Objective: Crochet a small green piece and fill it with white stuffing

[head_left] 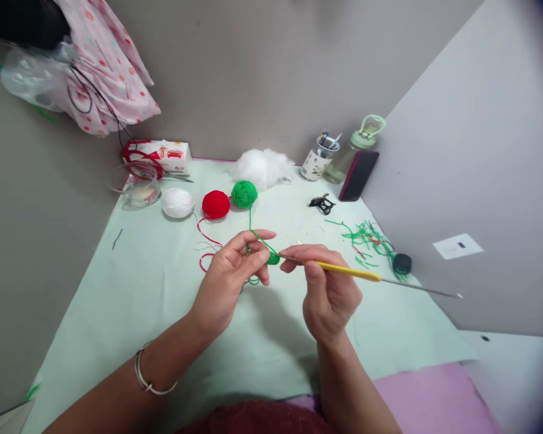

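My left hand (230,278) pinches a small green crocheted piece (273,258) between thumb and fingers, with green yarn looped over the index finger. That strand runs back to a green yarn ball (244,193) on the pale green table cover (131,283). My right hand (328,289) is closed round a crochet hook with a yellow handle (348,271), and its metal tip meets the green piece. The hook's long metal tail points right. Both hands hover above the middle of the table.
A red yarn ball (216,204) and a white yarn ball (178,202) lie behind my hands. Further back sit white stuffing (262,166), a box (167,155), a glass bowl (140,187), a pen cup (317,159), a bottle (355,147), a phone (358,175). Green yarn scraps (366,238) lie right.
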{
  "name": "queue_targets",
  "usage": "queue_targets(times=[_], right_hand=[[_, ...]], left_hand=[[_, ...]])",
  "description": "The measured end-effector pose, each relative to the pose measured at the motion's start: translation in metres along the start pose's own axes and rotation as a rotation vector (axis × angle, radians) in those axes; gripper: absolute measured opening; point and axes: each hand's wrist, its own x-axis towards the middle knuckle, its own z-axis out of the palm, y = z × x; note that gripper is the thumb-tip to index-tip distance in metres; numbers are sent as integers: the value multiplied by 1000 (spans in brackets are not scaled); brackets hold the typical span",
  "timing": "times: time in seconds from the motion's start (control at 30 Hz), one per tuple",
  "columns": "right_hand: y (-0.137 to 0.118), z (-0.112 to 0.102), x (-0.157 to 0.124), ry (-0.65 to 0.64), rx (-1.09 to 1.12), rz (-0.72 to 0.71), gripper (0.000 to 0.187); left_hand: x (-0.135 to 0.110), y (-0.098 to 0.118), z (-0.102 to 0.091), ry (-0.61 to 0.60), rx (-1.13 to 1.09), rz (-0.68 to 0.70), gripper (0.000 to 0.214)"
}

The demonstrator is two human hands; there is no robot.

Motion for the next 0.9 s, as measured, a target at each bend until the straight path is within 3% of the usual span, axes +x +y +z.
queue_targets(times=[0.13, 0.3, 0.37, 0.47, 0.57, 0.73, 0.8, 0.9], right_hand=[[0, 0, 2, -48, -150, -161, 24], [4, 3, -4, -34, -309, -230, 26], [7, 6, -9, -29, -444, -314, 30], [9, 9, -13, 11, -530, -405, 38], [5, 9, -7, 57, -307, -227, 30], [-1, 7, 7, 128, 245, 213, 21], [-1, 8, 9, 90, 294, 263, 18], [1, 11, 5, 54, 189, 252, 18]], left_hand=[[1, -5, 0, -8, 33, 34, 17], [1, -6, 1, 9, 0, 64, 24], [1, -5, 2, 7, -71, 26, 31], [1, -2, 1, -50, -253, -140, 41], [3, 2, 0, -70, -363, -247, 41], [4, 8, -2, 3, -272, -121, 36], [3, 7, -1, -23, -204, -85, 35], [0, 5, 2, -31, -131, -67, 34]])
